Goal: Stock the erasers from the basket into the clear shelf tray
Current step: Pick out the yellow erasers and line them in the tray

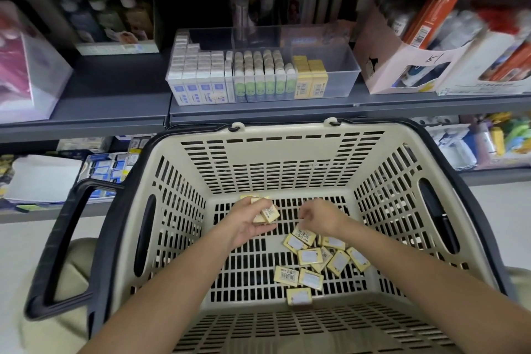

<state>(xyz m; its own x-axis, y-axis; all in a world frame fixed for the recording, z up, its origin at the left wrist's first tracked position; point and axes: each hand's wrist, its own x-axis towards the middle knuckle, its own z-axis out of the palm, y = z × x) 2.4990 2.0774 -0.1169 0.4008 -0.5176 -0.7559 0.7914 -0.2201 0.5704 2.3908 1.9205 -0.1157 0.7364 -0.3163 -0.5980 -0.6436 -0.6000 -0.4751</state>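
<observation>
Left grip (250, 225) half-curled round a few yellow erasers (266, 214), low inside basket (275, 158). Right grip (317, 217) fingers bunched just above loose erasers (316, 259) on basket floor; blurred, can't tell if holding. Clear tray (343, 66) on shelf beyond, part-filled.

a stationery shop: stocked shelves (258, 112), barcoded goods, shopping basket (281, 158)

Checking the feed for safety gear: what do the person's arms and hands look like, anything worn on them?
The left forearm and right forearm are bare to the frame edge, no sleeves in view. The left hand and right hand wear no gloves; no watch, bracelet or ring shows.
</observation>
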